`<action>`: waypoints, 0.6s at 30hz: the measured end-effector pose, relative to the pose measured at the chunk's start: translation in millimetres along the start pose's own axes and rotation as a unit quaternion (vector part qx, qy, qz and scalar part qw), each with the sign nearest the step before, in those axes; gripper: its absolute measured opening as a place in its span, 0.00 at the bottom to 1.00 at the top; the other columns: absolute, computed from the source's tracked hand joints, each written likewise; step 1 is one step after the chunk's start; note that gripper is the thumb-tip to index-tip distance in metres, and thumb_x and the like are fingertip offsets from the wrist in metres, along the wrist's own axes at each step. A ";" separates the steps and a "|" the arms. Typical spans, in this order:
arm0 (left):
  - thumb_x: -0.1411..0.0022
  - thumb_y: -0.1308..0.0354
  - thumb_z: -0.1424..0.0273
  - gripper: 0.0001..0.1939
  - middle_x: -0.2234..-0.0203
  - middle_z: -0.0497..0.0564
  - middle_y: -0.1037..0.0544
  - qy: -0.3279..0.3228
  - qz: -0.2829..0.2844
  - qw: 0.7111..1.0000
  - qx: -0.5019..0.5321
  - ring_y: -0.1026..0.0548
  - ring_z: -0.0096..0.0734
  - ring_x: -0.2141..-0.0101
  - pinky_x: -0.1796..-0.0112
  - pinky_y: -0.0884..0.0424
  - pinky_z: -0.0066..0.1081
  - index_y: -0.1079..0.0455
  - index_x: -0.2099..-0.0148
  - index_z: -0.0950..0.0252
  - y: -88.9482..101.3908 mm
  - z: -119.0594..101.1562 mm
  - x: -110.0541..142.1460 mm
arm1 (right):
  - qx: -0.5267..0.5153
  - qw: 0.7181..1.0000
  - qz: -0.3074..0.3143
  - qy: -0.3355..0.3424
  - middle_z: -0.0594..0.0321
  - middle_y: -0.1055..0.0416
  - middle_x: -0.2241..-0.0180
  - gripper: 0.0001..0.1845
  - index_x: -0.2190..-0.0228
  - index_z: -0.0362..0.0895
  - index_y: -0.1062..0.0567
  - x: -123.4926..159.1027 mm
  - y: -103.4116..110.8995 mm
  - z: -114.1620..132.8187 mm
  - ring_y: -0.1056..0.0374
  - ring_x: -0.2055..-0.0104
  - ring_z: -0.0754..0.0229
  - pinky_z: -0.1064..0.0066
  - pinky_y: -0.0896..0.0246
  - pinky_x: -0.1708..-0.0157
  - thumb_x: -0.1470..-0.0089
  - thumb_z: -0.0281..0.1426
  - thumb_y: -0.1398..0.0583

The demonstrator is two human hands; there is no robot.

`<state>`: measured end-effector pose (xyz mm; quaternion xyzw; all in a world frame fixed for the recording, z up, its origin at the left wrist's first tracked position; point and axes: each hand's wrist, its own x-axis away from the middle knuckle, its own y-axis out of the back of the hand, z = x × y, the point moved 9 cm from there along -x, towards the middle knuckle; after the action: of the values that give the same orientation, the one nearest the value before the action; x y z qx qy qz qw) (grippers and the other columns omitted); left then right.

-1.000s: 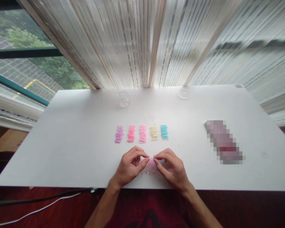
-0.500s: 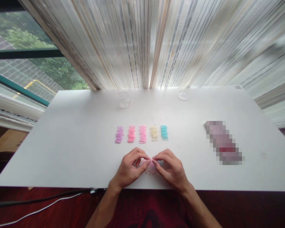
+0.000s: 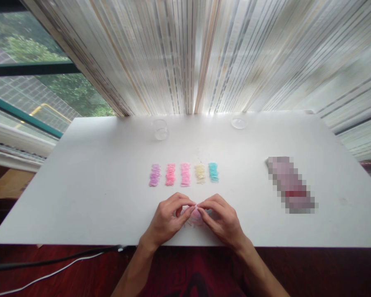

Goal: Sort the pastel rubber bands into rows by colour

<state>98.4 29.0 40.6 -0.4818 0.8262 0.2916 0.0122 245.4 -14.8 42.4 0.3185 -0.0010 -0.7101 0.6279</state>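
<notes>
Both my hands rest near the front edge of the white table [image 3: 95, 198], fingertips pinched together. My left hand [image 3: 168, 216] and my right hand [image 3: 222, 218] meet over a small pink and pale heap of beads [image 3: 196, 215]; what the fingertips pinch is too small to make out. Just beyond them lies a row of bead piles: purple [image 3: 155, 175], two pink ones [image 3: 170, 174] [image 3: 185, 174], cream [image 3: 200, 173] and turquoise [image 3: 213, 172].
A small clear glass cup [image 3: 160, 129] and a clear lid or dish [image 3: 239, 122] stand at the table's far edge. A blurred pinkish rectangular object [image 3: 292, 184] lies at the right. Striped curtains hang behind; cables run along the floor at the left.
My fingertips have drawn closer together over the pink bead heap. Otherwise hardly anything has moved.
</notes>
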 end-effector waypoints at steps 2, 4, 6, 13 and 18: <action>0.31 0.40 0.73 0.05 0.66 0.52 0.21 -0.001 0.000 1.000 0.001 0.29 0.24 0.74 0.72 0.29 0.24 0.23 0.55 0.64 -0.2 -0.2 -0.4 | 0.000 1.000 -0.001 0.002 0.60 0.24 0.69 0.06 0.61 0.47 0.20 0.2 0.1 0.3 0.27 0.67 0.59 0.68 0.27 0.67 0.37 0.27 0.38; 0.31 0.39 0.74 0.05 0.66 0.52 0.21 0.002 0.002 1.000 0.003 0.29 0.24 0.74 0.72 0.30 0.24 0.23 0.56 0.64 -0.5 0.3 -0.2 | -0.001 1.000 -0.003 0.002 0.60 0.24 0.68 0.06 0.59 0.47 0.21 0.7 0.2 0.1 0.27 0.66 0.58 0.68 0.27 0.67 0.37 0.27 0.38; 0.31 0.39 0.74 0.04 0.66 0.52 0.21 0.005 0.004 1.000 0.005 0.29 0.24 0.74 0.72 0.30 0.24 0.23 0.56 0.65 -0.7 1.1 0.4 | -0.001 1.000 -0.005 0.005 0.60 0.24 0.67 0.07 0.57 0.47 0.21 1.4 0.0 -0.1 0.27 0.66 0.59 0.69 0.27 0.67 0.37 0.27 0.37; 0.32 0.39 0.74 0.05 0.66 0.52 0.22 0.008 0.008 1.000 0.000 0.31 0.24 0.74 0.72 0.31 0.25 0.23 0.56 0.64 -0.4 3.2 2.2 | 0.003 1.000 -0.008 0.010 0.61 0.24 0.68 0.06 0.61 0.46 0.22 1.7 0.2 -0.7 0.28 0.66 0.59 0.69 0.28 0.67 0.38 0.24 0.37; 0.33 0.38 0.75 0.05 0.65 0.50 0.23 0.009 0.004 1.000 0.005 0.33 0.22 0.75 0.72 0.31 0.24 0.24 0.55 0.64 -1.1 2.8 3.1 | 0.000 1.000 -0.007 0.012 0.61 0.24 0.68 0.07 0.61 0.46 0.22 0.5 0.4 0.6 0.28 0.67 0.59 0.69 0.29 0.67 0.39 0.23 0.38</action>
<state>96.9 27.5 36.8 -0.4812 0.8296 0.2831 0.0060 245.5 -15.6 42.7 0.3272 0.0085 -0.7106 0.6228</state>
